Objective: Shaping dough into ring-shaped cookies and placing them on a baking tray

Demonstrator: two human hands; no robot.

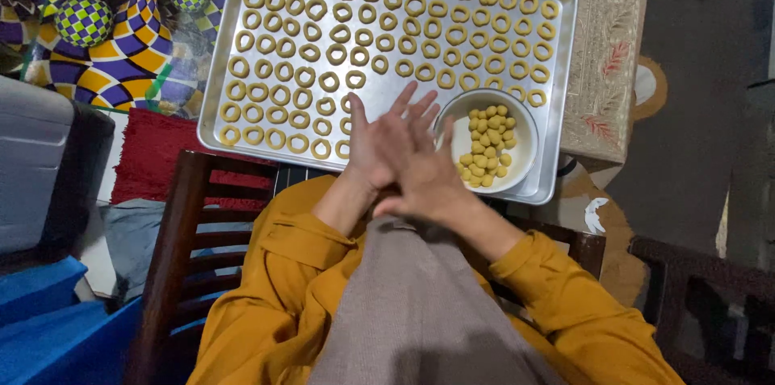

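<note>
Patterned cloth covers the bench (607, 46), and a metal tray (565, 70) lies across it, its near edge hanging just past the bench toward the seated person. Rows of pale dough rings (379, 22) fill most of the tray, from its far edge down to the near left corner. At the near right corner sits a white bowl (529, 123) of small yellow dough balls (487, 147).

The person, in mustard sleeves, holds both palms pressed flat together over the tray's near edge, the left hand (373, 147) under and the right hand (420, 163) laid across it. All fingers (404, 102) are straight and slightly fanned, pointing away toward the far edge. Whether a piece of dough lies between the palms I cannot tell; nothing shows at their edges.

The bowl lies just to the right of the hands, nearly touching the right one, which is the nearer hand. The closest rings sit just beyond the fingertips.
</note>
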